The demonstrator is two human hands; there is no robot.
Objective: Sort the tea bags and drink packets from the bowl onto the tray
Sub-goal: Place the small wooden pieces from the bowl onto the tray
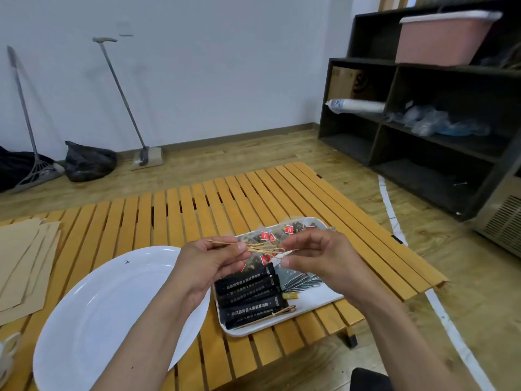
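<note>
A white tray [315, 303] lies on the slatted table. On it are black drink packets [251, 294] in a row at the front, grey packets [298, 280] beside them, and tea bags with red tags [290, 230] at the back. Above the tray, my left hand [208, 263] and my right hand [318, 258] pinch thin bamboo picks [262, 249] between them. A large white bowl [112, 311] sits to the left with nothing visible in it. One more pick [279, 313] rests on the tray's front edge.
The yellow slatted table [231, 198] is low, with its right edge near the tray. Brown cardboard sheets [22, 263] lie at the left. A dark shelf unit [423, 114] stands at the right; brooms and a black bag lean by the far wall.
</note>
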